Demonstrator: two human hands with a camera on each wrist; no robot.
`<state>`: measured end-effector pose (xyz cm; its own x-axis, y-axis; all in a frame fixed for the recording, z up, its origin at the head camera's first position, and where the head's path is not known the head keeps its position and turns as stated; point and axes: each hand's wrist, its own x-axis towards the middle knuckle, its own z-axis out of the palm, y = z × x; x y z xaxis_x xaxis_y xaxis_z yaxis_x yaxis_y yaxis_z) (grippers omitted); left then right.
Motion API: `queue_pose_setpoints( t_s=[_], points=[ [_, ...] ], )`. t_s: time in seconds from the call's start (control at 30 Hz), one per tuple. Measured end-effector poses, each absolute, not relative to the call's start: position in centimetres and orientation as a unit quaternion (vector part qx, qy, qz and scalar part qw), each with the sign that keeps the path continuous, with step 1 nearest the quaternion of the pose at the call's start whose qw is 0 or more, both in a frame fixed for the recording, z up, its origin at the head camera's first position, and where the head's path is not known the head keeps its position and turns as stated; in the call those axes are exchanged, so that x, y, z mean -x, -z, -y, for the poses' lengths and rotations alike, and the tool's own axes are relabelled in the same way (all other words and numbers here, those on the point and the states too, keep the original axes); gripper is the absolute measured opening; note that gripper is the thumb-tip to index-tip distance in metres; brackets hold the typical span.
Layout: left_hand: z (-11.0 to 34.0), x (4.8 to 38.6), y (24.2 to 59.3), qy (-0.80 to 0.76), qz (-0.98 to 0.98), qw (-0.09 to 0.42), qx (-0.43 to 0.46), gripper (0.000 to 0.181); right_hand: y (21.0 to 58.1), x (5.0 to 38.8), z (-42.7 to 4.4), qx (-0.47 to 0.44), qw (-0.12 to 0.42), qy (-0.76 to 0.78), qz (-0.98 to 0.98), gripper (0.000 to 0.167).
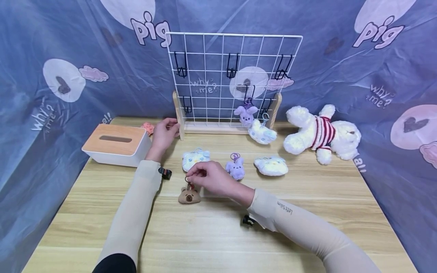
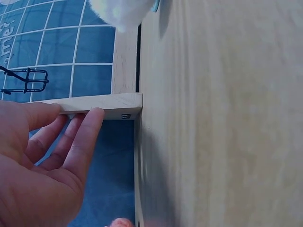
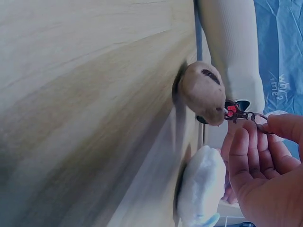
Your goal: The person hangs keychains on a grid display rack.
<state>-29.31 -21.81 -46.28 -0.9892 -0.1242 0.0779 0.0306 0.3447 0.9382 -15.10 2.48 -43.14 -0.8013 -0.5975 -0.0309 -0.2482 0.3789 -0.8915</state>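
Two pale sleeves (image 1: 131, 212) cross the tabletop (image 1: 211, 239). Left of its centre, the right hand (image 1: 215, 178) pinches one bear keychain (image 1: 189, 196) by its ring — face toward the near edge, long axis parallel to it; the left hand (image 1: 165, 133) grips the rack's (image 1: 218, 128) left post. Also two rabbit keychains (image 1: 235, 169), three white keychains (image 1: 271, 167).

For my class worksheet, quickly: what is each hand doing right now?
Left hand: pinching the rack by its wooden side post.
Right hand: holding the brown plush keychain by its ring.
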Motion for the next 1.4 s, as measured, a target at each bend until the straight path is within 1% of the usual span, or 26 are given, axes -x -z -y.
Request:
queue_pose_setpoints(
  t_s=[0.2, 0.6, 1.4],
  points=[
    [21.9, 29.2, 46.2, 0.573, 0.816, 0.066, -0.033, 0.032, 42.9, 15.0, -2.3, 0.262, 0.178, 0.499, -0.807, 0.009],
    [22.1, 29.1, 46.4, 0.570, 0.818, 0.066, -0.035, 0.031, 42.3, 15.2, -2.1, 0.255, 0.161, 0.497, -0.813, 0.006],
    [21.5, 29.0, 45.8, 0.571, 0.818, 0.067, -0.036, 0.031, 39.6, 17.2, -2.2, 0.248, 0.128, 0.515, -0.811, 0.012]
  ],
)
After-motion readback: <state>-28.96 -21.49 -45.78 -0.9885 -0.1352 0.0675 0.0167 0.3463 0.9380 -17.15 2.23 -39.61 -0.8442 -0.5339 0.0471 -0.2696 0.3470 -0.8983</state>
